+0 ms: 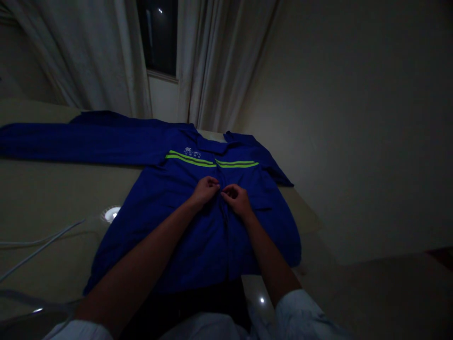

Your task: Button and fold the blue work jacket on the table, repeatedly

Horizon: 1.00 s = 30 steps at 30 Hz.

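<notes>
A blue work jacket (191, 184) lies spread on the table, front side up, collar away from me. Yellow-green stripes cross its chest, and a white logo sits above the left one. My left hand (206, 190) pinches the jacket's front edge at the middle, just below the stripes. Close beside it, my right hand (237, 197) has its fingers curled and pinched on the other front edge. The fingertips of both hands nearly meet at the front opening. Whether a button or zipper is between them is too dark to see.
The pale table (71, 189) reaches left under a jacket sleeve. A round white shiny object (112, 214) and a white cable (42, 242) lie left of the jacket. Curtains (226, 61) hang around a dark window (158, 38) behind, and a bare wall (354, 118) stands at right.
</notes>
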{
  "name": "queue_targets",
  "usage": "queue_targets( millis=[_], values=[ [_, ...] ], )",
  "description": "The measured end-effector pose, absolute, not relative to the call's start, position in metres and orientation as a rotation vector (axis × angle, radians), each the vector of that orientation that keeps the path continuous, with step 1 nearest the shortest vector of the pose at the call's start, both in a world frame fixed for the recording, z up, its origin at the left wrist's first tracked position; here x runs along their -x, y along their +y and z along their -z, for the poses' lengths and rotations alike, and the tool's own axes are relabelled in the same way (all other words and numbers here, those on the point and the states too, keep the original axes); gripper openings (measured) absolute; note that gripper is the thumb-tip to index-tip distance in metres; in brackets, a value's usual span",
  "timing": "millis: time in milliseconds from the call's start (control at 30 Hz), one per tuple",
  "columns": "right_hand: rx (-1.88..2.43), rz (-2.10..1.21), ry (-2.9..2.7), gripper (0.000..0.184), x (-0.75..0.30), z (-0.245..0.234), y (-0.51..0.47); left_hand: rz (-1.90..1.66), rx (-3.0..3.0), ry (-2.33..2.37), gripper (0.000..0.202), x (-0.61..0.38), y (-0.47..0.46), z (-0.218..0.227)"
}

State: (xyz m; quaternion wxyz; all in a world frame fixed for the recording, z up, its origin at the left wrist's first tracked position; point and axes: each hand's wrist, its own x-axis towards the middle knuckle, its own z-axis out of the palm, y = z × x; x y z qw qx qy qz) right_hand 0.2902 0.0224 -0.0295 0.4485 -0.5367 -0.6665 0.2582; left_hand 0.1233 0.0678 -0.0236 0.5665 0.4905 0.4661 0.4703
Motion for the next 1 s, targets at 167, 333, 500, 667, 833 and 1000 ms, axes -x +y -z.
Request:
queue_targets(
  millis=[167, 333, 500, 667, 833, 1000],
  values=[
    [1.299, -0.29, -1.824, 0.008, -0.287, 0.027, 0.017, -1.038, -1.177, 1.065, 0.027, -0.118, 0.073, 0.025],
    [1.344, 0.169, -2.118, 0.012, -0.284, 0.023, 0.011, -0.997, -1.135, 1.062, 0.033, -0.118, 0.074, 0.024],
    [1.329, 0.211, -2.192, 0.017, -0.282, 0.021, 0.007, -1.005, -1.112, 1.075, 0.033, -0.118, 0.07, 0.019],
    [1.324, -0.263, -1.84, 0.01, -0.286, 0.026, 0.013, -0.969, -1.12, 1.07, 0.032, -0.118, 0.067, 0.015],
    [1.307, -0.568, -1.717, 0.025, -0.289, 0.032, 0.021, -0.965, -1.154, 1.062, 0.027, -0.119, 0.065, 0.016],
    [1.316, -0.475, -1.775, 0.023, -0.286, 0.03, 0.019, -0.974, -1.182, 1.084, 0.03, -0.119, 0.066, 0.02]
  ],
)
